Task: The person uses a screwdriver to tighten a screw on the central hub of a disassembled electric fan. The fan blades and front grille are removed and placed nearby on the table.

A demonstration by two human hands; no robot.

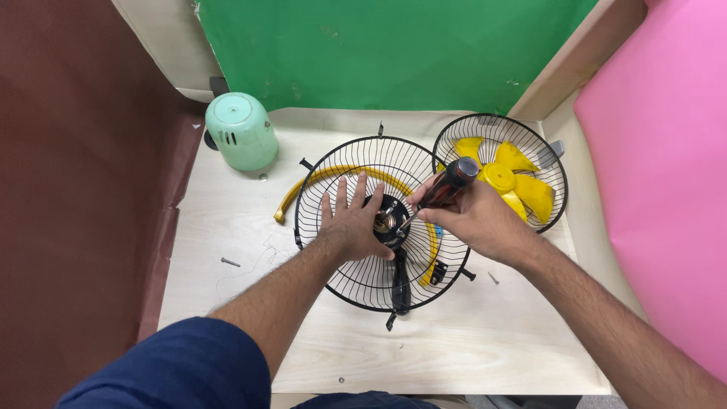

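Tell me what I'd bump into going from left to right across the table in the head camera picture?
Small loose screw → mint green motor cover → curved yellow rim strip → left hand flat on the black wire fan guard → right hand with the screwdriver → yellow fan blade in the second guard.

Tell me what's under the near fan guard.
A yellow ring shows under the guard, curving through its wires. The left hand covers the part beneath it.
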